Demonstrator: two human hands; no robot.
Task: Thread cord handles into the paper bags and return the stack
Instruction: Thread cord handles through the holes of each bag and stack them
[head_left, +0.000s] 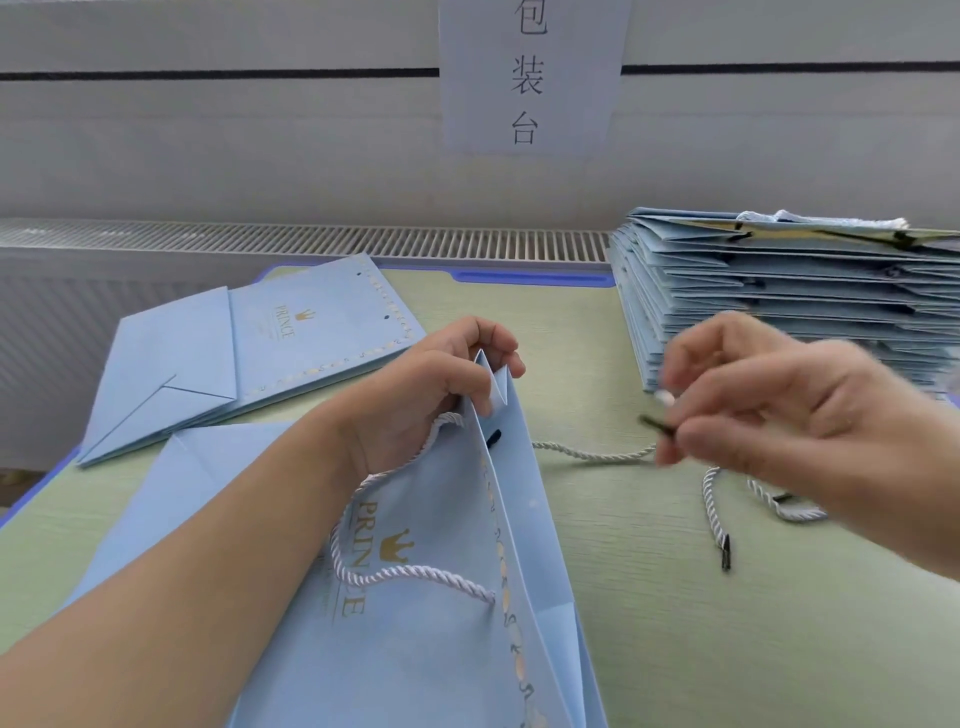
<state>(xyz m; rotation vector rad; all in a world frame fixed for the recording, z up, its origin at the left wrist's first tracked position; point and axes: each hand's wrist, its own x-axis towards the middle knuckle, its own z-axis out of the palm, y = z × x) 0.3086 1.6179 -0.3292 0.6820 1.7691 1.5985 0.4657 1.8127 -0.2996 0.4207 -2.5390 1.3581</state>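
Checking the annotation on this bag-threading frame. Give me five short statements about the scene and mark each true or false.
1. The left hand holds the folded top edge of the near bag. True.
2. The right hand is empty. False: it pinches the black tip of a white cord.
3. A tall stack of bags sits at the far right. True.
4. The near bag has no cord yet. False: a cord handle already loops across its front.
5. The flat bag at far left reads PRINCE. True.
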